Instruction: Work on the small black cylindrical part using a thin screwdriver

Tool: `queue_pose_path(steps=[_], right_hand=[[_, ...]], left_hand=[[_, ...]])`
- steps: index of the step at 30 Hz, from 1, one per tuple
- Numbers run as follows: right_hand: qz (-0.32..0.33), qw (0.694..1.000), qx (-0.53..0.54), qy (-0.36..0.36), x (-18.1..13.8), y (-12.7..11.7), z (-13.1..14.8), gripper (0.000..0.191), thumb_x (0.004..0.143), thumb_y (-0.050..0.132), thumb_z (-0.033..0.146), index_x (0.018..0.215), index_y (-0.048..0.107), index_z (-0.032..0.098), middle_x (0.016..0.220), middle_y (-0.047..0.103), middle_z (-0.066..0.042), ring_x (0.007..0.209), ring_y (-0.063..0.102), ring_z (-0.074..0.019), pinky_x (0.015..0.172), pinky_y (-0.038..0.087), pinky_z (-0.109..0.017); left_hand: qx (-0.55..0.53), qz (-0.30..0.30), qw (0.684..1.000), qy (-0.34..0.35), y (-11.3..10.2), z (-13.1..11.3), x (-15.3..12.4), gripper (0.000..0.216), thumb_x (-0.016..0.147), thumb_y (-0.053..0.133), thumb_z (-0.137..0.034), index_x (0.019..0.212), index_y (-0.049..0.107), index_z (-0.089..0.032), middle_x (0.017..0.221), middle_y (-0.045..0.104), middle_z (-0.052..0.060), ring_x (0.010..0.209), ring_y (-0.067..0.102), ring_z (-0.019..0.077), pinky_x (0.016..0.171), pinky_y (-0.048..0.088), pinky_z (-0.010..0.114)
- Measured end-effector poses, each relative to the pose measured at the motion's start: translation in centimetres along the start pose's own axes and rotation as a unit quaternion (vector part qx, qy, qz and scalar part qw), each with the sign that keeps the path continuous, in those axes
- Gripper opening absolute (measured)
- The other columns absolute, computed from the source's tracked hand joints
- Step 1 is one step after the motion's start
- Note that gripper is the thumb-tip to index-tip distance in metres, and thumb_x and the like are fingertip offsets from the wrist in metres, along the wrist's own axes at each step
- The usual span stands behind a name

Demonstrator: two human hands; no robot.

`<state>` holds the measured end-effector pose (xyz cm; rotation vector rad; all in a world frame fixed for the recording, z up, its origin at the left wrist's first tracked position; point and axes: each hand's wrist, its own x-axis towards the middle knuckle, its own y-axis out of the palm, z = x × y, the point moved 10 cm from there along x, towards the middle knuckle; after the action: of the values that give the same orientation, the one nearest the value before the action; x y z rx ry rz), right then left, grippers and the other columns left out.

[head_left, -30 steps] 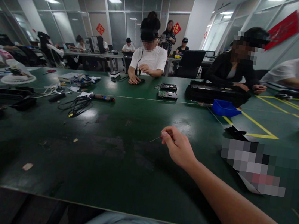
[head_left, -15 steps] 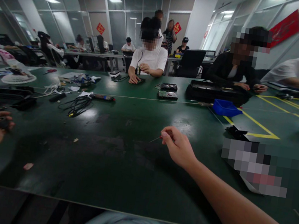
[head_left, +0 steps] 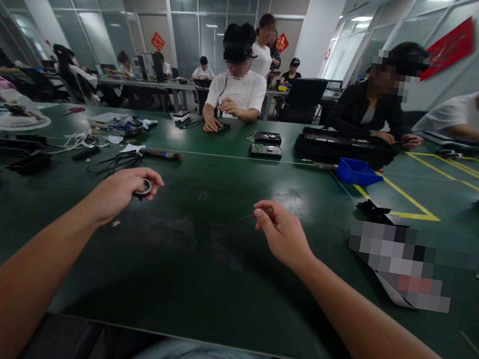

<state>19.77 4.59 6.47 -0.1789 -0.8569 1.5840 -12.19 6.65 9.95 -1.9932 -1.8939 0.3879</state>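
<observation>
My left hand (head_left: 116, 193) is raised over the table at centre left, fingers curled round a small dark round part (head_left: 143, 190) with a silvery ring; its exact kind is unclear. My right hand (head_left: 282, 232), right of centre, pinches what looks like a small screwdriver (head_left: 246, 217). Its thin metal shaft points left, and the fingers cover most of its handle. A wide gap separates the two hands. Behind my left hand lie a coiled black cable (head_left: 108, 163) and a dark pen-like tool (head_left: 161, 154).
The green table (head_left: 178, 279) carries two hard drives (head_left: 266, 151), a long black casing (head_left: 347, 148) and a blue tray (head_left: 359, 173) farther back. A blurred-out item (head_left: 398, 265) lies at right. A white fan-like part (head_left: 21, 121) is far left. Co-workers sit across the table.
My left hand has moved from the far left edge toward the middle, carrying the round part. My right hand has barely moved. A person in white at the back now stands more upright.
</observation>
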Motion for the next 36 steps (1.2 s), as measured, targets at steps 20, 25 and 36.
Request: queue_pose_path(steps=[20, 25, 36], right_hand=[[-0.03, 0.999, -0.005, 0.02, 0.2, -0.2, -0.5, 0.021, 0.095, 0.051, 0.03, 0.11, 0.061, 0.02, 0.086, 0.071, -0.004, 0.079, 0.067, -0.0192, 0.073, 0.049, -0.034], [-0.046, 0.998, -0.017, 0.045, 0.2, -0.6, -0.8, 0.022, 0.096, 0.053, 0.037, 0.102, 0.065, 0.02, 0.08, 0.07, -0.003, 0.072, 0.065, -0.0182, 0.066, 0.047, -0.032], [-0.103, 0.978, 0.177, 0.047, -0.1, -1.7, -1.3, 0.023, 0.092, 0.056, 0.041, 0.1, 0.065, 0.02, 0.087, 0.071, -0.005, 0.08, 0.068, -0.0191, 0.075, 0.053, -0.036]], left_hand=[[0.157, 0.257, 0.942, 0.152, 21.9, -4.5, -2.9, 0.029, 0.085, 0.042, -0.017, 0.102, 0.065, -0.02, 0.1, 0.067, 0.004, 0.093, 0.061, 0.0202, 0.084, 0.046, 0.033], [0.183, 0.194, 0.949, 0.166, 21.3, -2.2, -1.0, 0.049, 0.075, 0.056, -0.008, 0.123, 0.055, -0.019, 0.117, 0.063, 0.01, 0.109, 0.059, 0.026, 0.096, 0.047, 0.039], [0.113, 0.091, 0.969, 0.199, 18.1, -0.9, 2.2, 0.035, 0.082, 0.069, -0.011, 0.116, 0.066, -0.02, 0.118, 0.064, 0.006, 0.112, 0.059, 0.0222, 0.104, 0.044, 0.04]])
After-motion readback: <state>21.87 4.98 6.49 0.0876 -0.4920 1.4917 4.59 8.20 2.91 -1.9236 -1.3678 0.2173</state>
